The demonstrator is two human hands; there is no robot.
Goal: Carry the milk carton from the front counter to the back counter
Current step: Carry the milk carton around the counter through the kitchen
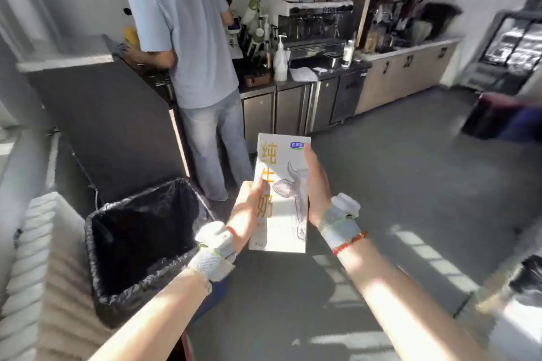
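Observation:
A tall white milk carton [283,182] with yellow characters and a blue logo is held upright in mid-air over the grey floor, at the centre of the view. My left hand [249,208] grips its lower left edge, fingers wrapped on the side. My right hand [315,184] clasps its right edge, thumb up near the logo. Both wrists wear grey bands with white devices. The back counter [322,75] runs along the far wall, dark steel with cabinets below, well ahead of the carton.
A person in a light blue shirt [187,38] stands at the counter's left end. An espresso machine [316,26] and a pump bottle [280,60] stand on it. A bin with a black liner [140,237] is at my left. Grey floor [396,170] lies ahead.

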